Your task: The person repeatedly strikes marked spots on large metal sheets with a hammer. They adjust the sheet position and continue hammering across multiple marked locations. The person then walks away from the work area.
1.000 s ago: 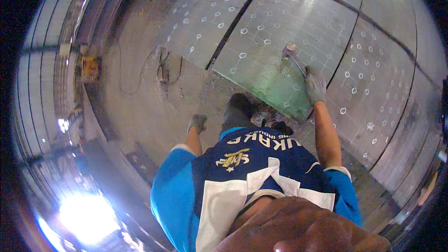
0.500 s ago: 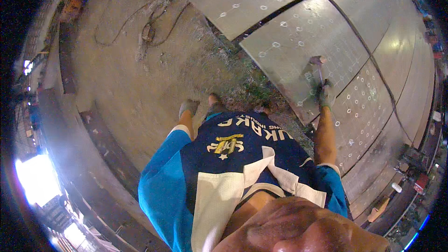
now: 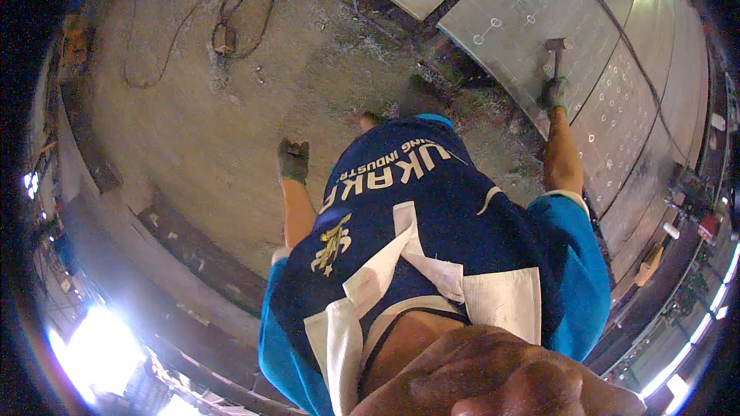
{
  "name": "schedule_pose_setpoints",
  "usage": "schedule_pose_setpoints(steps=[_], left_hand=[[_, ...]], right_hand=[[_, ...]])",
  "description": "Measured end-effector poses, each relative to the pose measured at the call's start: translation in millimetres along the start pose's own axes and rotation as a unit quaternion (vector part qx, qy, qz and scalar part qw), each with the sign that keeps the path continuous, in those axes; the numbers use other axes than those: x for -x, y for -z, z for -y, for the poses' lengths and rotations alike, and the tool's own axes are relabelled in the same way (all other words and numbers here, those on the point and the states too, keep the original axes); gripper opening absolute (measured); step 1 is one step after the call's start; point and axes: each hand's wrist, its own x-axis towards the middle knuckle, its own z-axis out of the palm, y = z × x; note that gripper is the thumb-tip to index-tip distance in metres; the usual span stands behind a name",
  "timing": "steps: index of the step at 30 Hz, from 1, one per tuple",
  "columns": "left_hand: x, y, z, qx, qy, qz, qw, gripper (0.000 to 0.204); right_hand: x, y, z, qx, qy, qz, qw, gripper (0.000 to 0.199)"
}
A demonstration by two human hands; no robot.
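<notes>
I look straight down my own body in a blue shirt. My right hand [image 3: 552, 94], in a grey glove, grips the handle of a hammer [image 3: 556, 52] whose head hangs over a grey metal plate [image 3: 532, 8] marked with chalk circles. My left hand [image 3: 293, 159], also gloved, hangs at my side over the dirt floor [image 3: 231, 123]; its fingers are curled and I cannot tell whether it holds anything small. One dark shoe [image 3: 420, 96] shows by the plate's edge.
Several large metal plates [image 3: 640, 108] with chalk circles lie to the right, with dark gaps between them. Black cables [image 3: 223, 31] trail across the dirt at the upper left. Steel beams [image 3: 193, 246] run along the left. Bright glare sits at the lower left.
The view has swung so the plates now sit further up and right. My right hand with the hammer stays over the plate; my left hand still hangs at my side.
</notes>
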Motion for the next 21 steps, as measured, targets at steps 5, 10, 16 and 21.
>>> schedule_pose_setpoints(steps=[5, 10, 16, 21], left_hand=[[-28.6, -29.9, -14.9, 0.285, 0.009, 0.11, 0.952, 0.021], [-12.6, -126.8, -107.8, -0.115, -0.172, 0.083, 0.975, 0.017], [10.5, -195.7, -181.3, 0.013, -0.086, 0.043, 0.995, 0.018], [12.8, -289.1, -233.2, -0.032, -0.064, 0.079, 0.994, 0.021]], right_hand=[[69.0, 81.1, 51.6, 0.002, -0.102, -0.11, 0.989, 0.03], [86.1, 117.6, 66.3, -0.018, -0.142, -0.127, 0.981, 0.029], [119.1, 141.7, 143.8, -0.12, -0.212, -0.092, 0.965, 0.031], [112.9, 99.4, 32.0, -0.262, -0.13, -0.13, 0.947, 0.033]])
